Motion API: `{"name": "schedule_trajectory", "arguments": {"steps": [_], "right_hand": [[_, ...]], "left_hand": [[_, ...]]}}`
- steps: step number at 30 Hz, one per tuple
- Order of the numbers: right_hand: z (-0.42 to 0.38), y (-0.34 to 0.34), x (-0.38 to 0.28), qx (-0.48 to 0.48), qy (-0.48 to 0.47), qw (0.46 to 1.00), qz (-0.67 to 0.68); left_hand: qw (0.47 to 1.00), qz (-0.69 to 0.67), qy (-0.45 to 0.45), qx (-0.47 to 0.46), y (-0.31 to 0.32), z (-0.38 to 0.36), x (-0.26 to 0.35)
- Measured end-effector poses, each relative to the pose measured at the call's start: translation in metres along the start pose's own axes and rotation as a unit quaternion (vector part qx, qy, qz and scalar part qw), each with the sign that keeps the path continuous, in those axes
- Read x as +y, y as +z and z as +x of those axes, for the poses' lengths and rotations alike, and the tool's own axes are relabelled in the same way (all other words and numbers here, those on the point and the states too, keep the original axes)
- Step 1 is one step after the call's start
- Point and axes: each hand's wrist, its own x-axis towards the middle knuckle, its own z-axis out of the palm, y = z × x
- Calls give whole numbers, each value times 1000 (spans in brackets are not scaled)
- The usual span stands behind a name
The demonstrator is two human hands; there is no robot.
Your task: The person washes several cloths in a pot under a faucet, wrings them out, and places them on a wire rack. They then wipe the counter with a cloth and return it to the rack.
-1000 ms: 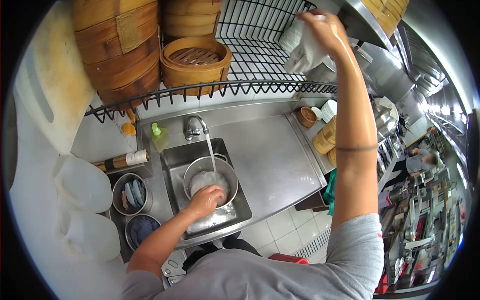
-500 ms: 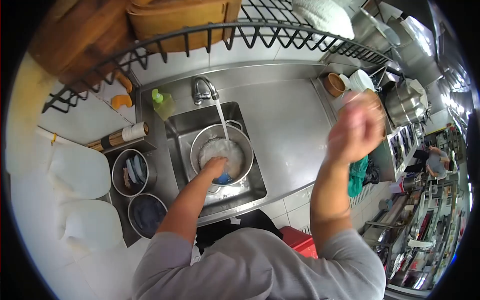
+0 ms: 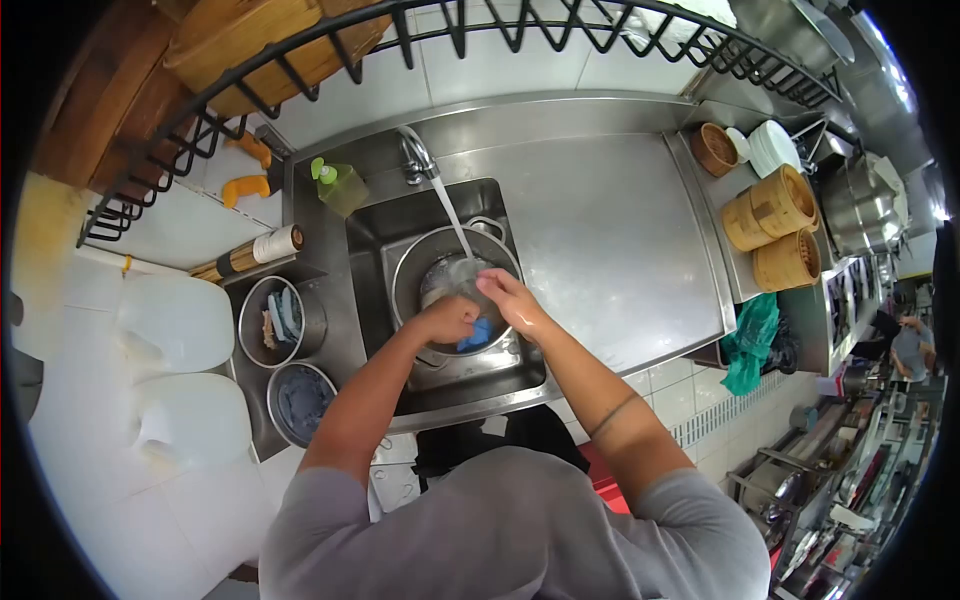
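A round metal pot (image 3: 402,278) with side handles sits in the steel sink (image 3: 372,352). Water runs from the faucet (image 3: 417,158) into it. Over the pot's near left part, my left hand (image 3: 448,319) is closed, with a blue cloth (image 3: 477,333) showing beside its fingers. My right hand (image 3: 508,301) is over the right side of the pot, close to the stream, its fingers stretched toward the water and nothing visible in them. Splashing water blurs what lies inside the pot.
Left of the sink are two metal containers (image 3: 303,405), a green-topped soap bottle (image 3: 343,187) and white jugs (image 3: 190,420). A steel counter (image 3: 610,235) extends right toward bamboo steamers (image 3: 770,207) and a green bag (image 3: 750,345). A black wire rack (image 3: 460,35) hangs overhead.
My right hand has come down from above the counter's right side to the pot by the stream. My left hand has risen slightly within the pot. The view has shifted a little.
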Motion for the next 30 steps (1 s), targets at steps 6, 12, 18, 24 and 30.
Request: {"name": "schedule_trajectory", "arguments": {"steps": [6, 12, 18, 24, 30], "right_hand": [[50, 15, 27, -40, 301, 926, 225], [42, 66, 4, 48, 140, 989, 18], [35, 100, 4, 82, -105, 948, -288], [130, 31, 122, 3, 69, 853, -517], [171, 43, 184, 33, 16, 831, -554]], "left_hand": [[907, -310, 78, 275, -46, -83, 46], [605, -685, -205, 350, -12, -32, 7], [557, -810, 92, 160, 52, 38, -135], [719, -546, -218, 371, 15, 16, -75], [736, -577, -223, 275, 18, -15, -47]]}}
